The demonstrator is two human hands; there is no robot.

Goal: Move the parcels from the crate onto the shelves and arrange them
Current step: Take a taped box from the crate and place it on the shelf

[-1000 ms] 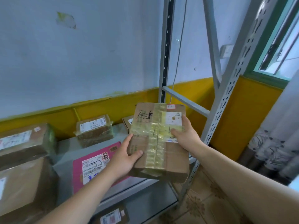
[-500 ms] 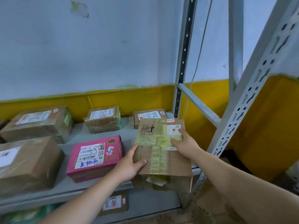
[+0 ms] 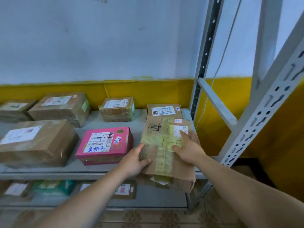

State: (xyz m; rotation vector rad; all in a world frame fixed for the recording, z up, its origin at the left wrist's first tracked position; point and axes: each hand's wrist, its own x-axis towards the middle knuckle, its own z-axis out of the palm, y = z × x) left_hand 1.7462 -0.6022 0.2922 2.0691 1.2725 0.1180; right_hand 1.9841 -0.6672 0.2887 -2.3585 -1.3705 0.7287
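Note:
A brown cardboard parcel (image 3: pixel 164 155) crossed with yellowish tape and marked "1-5" lies at the right end of the grey shelf (image 3: pixel 98 170), its near end overhanging the front edge. My left hand (image 3: pixel 134 163) grips its left side, thumb on top. My right hand (image 3: pixel 189 148) rests flat on its top right, fingers spread over the tape. A pink parcel (image 3: pixel 105 143) sits just left of it. A small brown parcel (image 3: pixel 164 111) stands right behind it.
More brown parcels (image 3: pixel 37 142) fill the shelf's left and back, one taped box (image 3: pixel 117 109) at mid back. A lower shelf holds other parcels (image 3: pixel 123 190). Perforated metal uprights (image 3: pixel 256 122) and a diagonal brace stand to the right, against a white and yellow wall.
The taped parcel has come down from mid-air onto the right end of the shelf. My right hand has shifted from its far edge onto its top. The view has swung left.

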